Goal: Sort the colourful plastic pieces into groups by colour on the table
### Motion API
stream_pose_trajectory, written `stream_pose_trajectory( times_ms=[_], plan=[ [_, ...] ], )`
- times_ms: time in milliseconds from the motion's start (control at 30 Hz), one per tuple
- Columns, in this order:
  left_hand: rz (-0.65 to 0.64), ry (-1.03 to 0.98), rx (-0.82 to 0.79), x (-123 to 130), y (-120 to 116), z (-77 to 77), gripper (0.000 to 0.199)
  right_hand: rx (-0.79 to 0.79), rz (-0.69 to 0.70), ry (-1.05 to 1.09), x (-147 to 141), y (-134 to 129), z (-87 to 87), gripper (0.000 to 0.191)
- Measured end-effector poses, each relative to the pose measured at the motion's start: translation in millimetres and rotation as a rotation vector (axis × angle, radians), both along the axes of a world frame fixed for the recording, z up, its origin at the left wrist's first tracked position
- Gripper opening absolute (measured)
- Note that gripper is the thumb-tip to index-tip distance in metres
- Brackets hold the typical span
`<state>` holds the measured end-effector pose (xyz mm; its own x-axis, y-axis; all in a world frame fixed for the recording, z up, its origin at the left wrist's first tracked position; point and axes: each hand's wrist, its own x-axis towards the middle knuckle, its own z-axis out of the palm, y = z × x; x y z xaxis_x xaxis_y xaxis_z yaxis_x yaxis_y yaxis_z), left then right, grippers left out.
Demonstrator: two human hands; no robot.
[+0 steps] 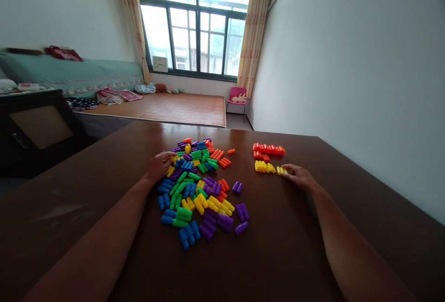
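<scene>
Pinching a short yellow piece [281,170] between thumb and fingertips, the right hand [298,176] is nearly closed, well to the right of the mixed heap [190,189] of coloured pieces; the left hand [160,163] has its fingers partly curled at the far left edge of the heap, fingertips at a yellow piece there, though I cannot tell whether it grips it or only touches it.

Right of the heap, and well apart from it, lies a yellow row [264,167], its right end just beside the piece in the right hand; also right of the heap, past the yellow row, run a long orange row [269,149] and a shorter orange group [261,157]; a single orange piece [231,151] lies near the heap's far right side; a purple pair [237,187] sits just right of the heap; a blue block [189,235] lies at the heap's near edge; beneath the heap is a dark brown table [278,255]; far beyond the heap stands a pink chair [237,92].
</scene>
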<state>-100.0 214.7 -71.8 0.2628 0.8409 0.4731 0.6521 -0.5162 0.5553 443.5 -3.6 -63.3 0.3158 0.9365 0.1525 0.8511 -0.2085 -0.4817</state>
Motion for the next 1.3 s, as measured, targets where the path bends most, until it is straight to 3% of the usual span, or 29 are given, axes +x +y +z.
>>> stream_pose_trajectory(
  times_ms=[367, 500, 567, 633, 733, 833, 933, 1067, 1300],
  plan=[
    [0.014, 0.003, 0.0, 3, -6, 4.6, 0.034, 0.042, 0.066, -0.037, -9, 3, 4.2, 0.042],
    [0.024, 0.021, 0.015, 5, -10, 7.6, 0.033, 0.171, 0.023, -0.026, -17, 0, 11.0, 0.049],
    [0.023, 0.011, 0.02, 7, -11, 7.6, 0.033, 0.28, -0.003, -0.036, -40, 1, 19.1, 0.046],
    [0.017, -0.003, 0.022, 8, -11, 6.9, 0.033, 0.333, 0.076, 0.006, -79, 3, 29.5, 0.037],
    [-0.004, -0.028, 0.03, 8, -11, 5.8, 0.033, 0.254, 0.395, 0.086, -154, 2, 47.5, 0.027],
    [-0.02, -0.054, 0.037, 8, -11, 5.2, 0.033, 0.128, 0.673, 0.029, -226, -8, 65.6, 0.027],
    [-0.032, -0.058, 0.042, 9, -12, 4.5, 0.033, 0.053, 0.743, -0.186, -276, -19, 76.6, 0.04],
    [-0.037, -0.049, 0.042, 9, -10, 2.6, 0.034, 0.029, 0.713, -0.363, -305, -15, 72.6, 0.045],
    [-0.018, -0.014, 0.053, 9, -8, 2.3, 0.034, 0.055, 0.706, -0.109, -297, 7, 54.9, 0.034]
  ],
)
